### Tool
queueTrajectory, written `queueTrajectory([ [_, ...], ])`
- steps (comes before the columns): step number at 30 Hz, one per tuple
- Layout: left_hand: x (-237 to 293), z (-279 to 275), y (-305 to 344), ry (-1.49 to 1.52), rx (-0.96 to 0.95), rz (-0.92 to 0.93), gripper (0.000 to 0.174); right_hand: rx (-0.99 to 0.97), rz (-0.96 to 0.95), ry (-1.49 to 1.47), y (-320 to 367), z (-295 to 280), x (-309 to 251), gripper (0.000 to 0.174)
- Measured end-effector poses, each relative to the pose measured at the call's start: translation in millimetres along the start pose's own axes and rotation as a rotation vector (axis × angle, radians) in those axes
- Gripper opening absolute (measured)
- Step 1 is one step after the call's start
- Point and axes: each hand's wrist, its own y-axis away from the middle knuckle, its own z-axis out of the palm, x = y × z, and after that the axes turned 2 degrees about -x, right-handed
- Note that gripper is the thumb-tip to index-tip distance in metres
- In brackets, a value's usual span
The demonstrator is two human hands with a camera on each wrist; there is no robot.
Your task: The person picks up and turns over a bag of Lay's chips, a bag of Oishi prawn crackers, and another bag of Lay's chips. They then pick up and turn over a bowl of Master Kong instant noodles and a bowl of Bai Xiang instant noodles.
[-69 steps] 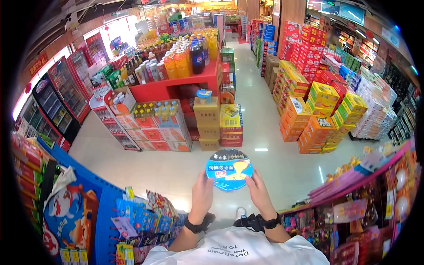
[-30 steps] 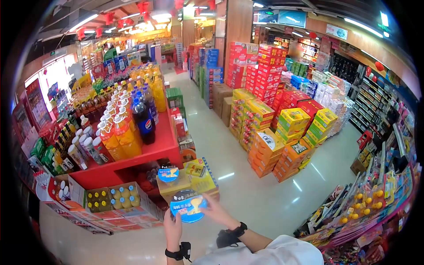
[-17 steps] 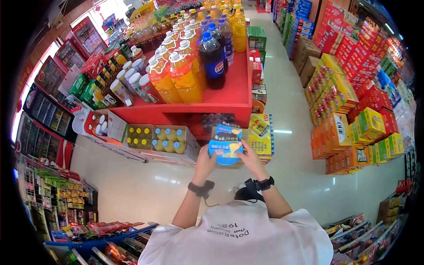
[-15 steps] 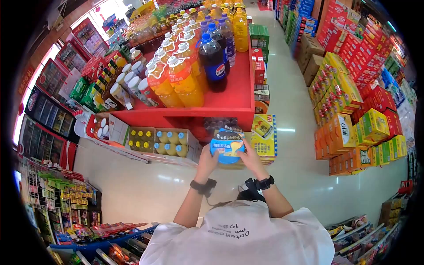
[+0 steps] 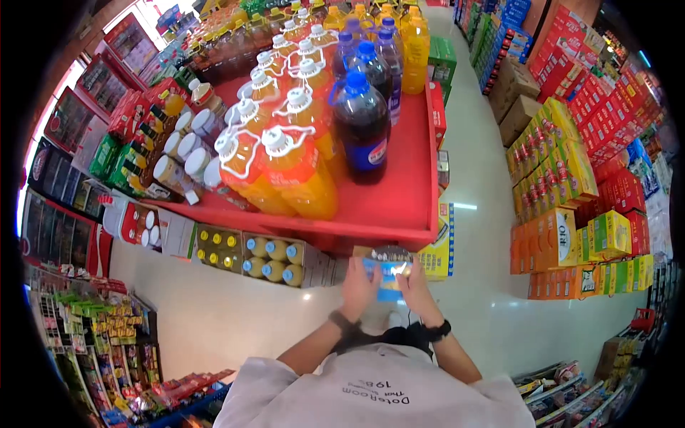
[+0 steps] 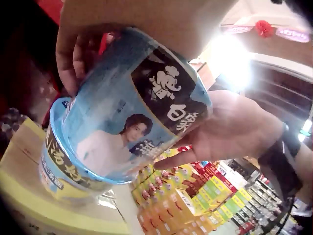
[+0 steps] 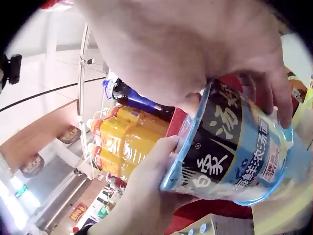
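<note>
Red table point(image 5: 407, 214): smooth, flat top, crowded with glossy plastic orange-drink bottles point(image 5: 300, 178). Below its front edge, a round, tapered blue noodle bowl point(image 5: 389, 265), shiny-wrapped, is tilted over a second bowl point(image 6: 56, 178) on a yellow carton point(image 6: 29, 208). Grip: left hand point(image 5: 359, 283) and right hand point(image 5: 416, 287) clasp its sides, fingers curled.

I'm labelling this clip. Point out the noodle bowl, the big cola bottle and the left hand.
noodle bowl point(image 6: 112, 98), left wrist view, on its blue side wall.
big cola bottle point(image 5: 359, 120), head view, on its dark body above the label.
left hand point(image 5: 359, 285), head view, on the back of the hand.
</note>
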Motion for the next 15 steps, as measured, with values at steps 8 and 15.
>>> queueTrajectory([
  [8, -18.9, -13.3, -11.9, 0.099, -0.068, 0.123, 0.045, -0.183, 0.108, 0.011, -10.7, -2.7, 12.0, 0.063],
  [15, -16.5, -21.2, -18.3, 0.162, -0.136, 0.078, 0.049, -0.226, 0.248, -0.148, -15.0, -8.2, 7.2, 0.062],
])
